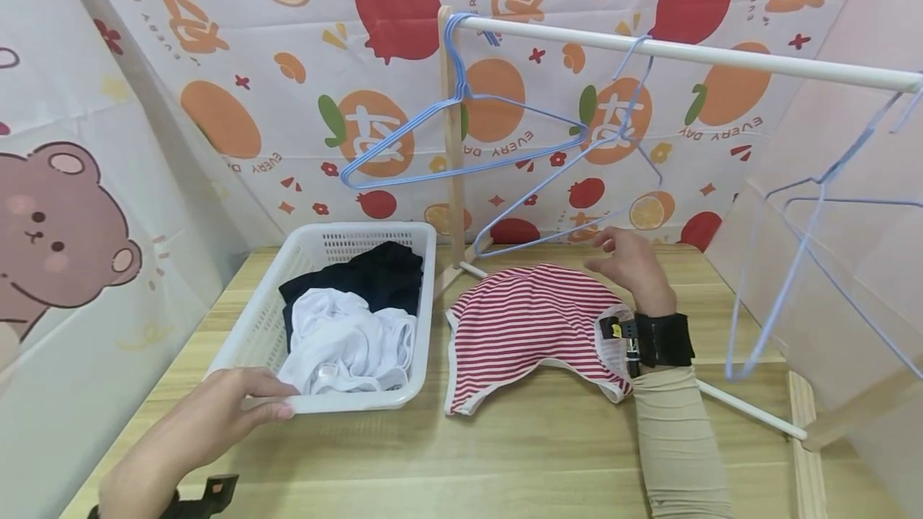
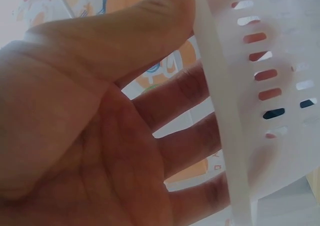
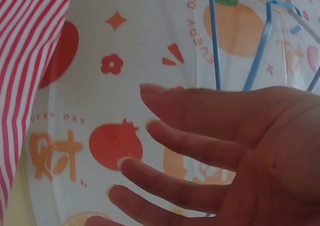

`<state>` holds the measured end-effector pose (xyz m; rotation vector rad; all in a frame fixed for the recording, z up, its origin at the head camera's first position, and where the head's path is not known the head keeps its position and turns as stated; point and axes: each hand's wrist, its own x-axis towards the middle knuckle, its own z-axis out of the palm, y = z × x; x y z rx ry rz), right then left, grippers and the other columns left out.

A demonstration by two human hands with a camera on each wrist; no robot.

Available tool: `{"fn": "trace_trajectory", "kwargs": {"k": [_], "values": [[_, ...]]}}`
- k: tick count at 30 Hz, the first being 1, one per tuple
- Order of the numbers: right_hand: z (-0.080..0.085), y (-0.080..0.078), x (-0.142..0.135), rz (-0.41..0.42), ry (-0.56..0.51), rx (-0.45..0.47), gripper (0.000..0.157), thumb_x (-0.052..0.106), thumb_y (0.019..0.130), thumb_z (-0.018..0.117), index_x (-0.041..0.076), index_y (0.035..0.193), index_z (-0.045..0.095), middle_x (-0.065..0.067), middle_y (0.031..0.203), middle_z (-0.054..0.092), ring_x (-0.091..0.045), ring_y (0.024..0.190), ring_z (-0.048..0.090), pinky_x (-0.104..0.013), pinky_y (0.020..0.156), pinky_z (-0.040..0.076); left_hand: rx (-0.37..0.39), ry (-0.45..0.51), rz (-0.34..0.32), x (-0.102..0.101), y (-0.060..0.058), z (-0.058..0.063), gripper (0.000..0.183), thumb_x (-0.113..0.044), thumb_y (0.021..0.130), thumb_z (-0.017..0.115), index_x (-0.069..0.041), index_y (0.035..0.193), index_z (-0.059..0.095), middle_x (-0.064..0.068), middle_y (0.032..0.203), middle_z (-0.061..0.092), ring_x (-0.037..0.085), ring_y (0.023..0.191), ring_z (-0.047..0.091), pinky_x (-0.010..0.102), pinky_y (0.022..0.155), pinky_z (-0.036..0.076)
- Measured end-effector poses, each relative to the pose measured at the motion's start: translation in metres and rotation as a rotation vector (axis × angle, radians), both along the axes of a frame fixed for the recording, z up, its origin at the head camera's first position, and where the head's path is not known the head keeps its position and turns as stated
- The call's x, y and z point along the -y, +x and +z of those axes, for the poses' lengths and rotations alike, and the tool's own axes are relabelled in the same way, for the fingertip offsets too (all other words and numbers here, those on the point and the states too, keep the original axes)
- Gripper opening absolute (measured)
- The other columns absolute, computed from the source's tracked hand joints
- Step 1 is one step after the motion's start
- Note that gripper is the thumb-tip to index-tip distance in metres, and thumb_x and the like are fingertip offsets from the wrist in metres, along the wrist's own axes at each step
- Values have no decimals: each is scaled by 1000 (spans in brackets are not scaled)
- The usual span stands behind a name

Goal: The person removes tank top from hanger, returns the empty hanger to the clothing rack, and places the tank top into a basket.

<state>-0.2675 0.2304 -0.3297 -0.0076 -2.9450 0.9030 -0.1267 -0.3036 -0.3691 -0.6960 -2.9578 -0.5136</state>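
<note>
My left hand (image 1: 209, 415) pinches the near rim of a white plastic basket (image 1: 346, 402) at its left corner. In the left wrist view the thumb lies on one side of the basket wall (image 2: 225, 121) and several fingers reach behind it. Inside the basket are a white garment (image 1: 353, 339) and a black garment (image 1: 389, 267). A red-and-white striped sleeveless top (image 1: 534, 319) lies on the table to the basket's right. Over the top's far right edge hovers my right hand (image 1: 634, 267), its fingers loosely spread and holding nothing; in the right wrist view the striped top (image 3: 22, 71) is apart from the fingertips.
A white rail (image 1: 692, 54) on a wooden stand (image 1: 456, 175) crosses above the table. Several blue hangers (image 1: 404, 134) bunch at its left end; another blue hanger (image 1: 555, 170) hangs mid-rail, and more hangers (image 1: 815, 207) at the right. A printed cloth (image 1: 317, 46) covers the back.
</note>
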Motion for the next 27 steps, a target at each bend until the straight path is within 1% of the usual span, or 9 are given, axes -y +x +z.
{"fn": "trace_trajectory", "kwargs": {"k": [2,5,7,9,12,14,18,22,27], "values": [[-2,-1,4,30,19,10,47,21,92,75,-1,132,62,-30,133,61,-45,121,58,-56,98,51,11,0,3,-1,-1,0,17,-27,81,84,-18,95,84,-7,93,79,1,89,67,31,77,59],[-4,-5,12,79,46,43,52,23,91,77,1,135,61,-29,136,61,-45,124,57,-57,102,49,16,-9,30,-1,-2,0,18,-28,81,84,-17,96,84,-7,94,79,3,89,67,32,77,59],[-7,-7,17,113,57,80,57,24,91,78,2,139,59,-29,139,58,-46,128,55,-58,105,48,-1,-8,39,-1,-2,-2,18,-28,81,85,-17,95,83,-8,93,79,2,88,67,33,77,59],[-10,-9,21,158,70,95,60,23,90,79,2,142,56,-29,142,57,-47,131,54,-59,106,48,-14,-8,48,-1,-1,-3,18,-27,80,85,-17,95,83,-8,92,79,2,88,66,33,76,58],[-14,-10,27,208,89,80,65,21,88,82,1,143,55,-28,144,57,-47,132,53,-60,106,48,-40,-12,47,-1,-1,-5,17,-27,79,86,-19,94,83,-9,92,79,5,90,68,36,79,59],[-18,-12,31,237,94,54,67,18,86,83,0,144,54,-27,145,57,-48,134,53,-59,109,47,-37,-18,53,0,-1,-6,17,-27,80,86,-19,94,83,-8,92,79,8,92,69,38,80,59],[-23,-14,37,263,94,47,69,18,84,85,-1,143,54,-26,148,55,-48,140,48,-60,116,41,-32,-24,62,0,-1,-6,17,-27,80,86,-20,95,83,-8,93,79,11,93,70,39,81,59],[-27,-15,40,275,104,68,71,19,84,85,0,144,54,-25,150,54,-46,143,46,-60,118,39,-15,-24,68,0,-2,-6,17,-27,81,85,-19,96,83,-7,94,79,12,94,70,40,81,59],[-33,-20,45,317,108,91,75,18,82,86,2,147,53,-24,152,53,-45,144,46,-58,119,39,-33,-30,65,-1,-3,-7,17,-27,80,86,-19,95,83,-7,94,80,23,98,72,46,86,59]]}}
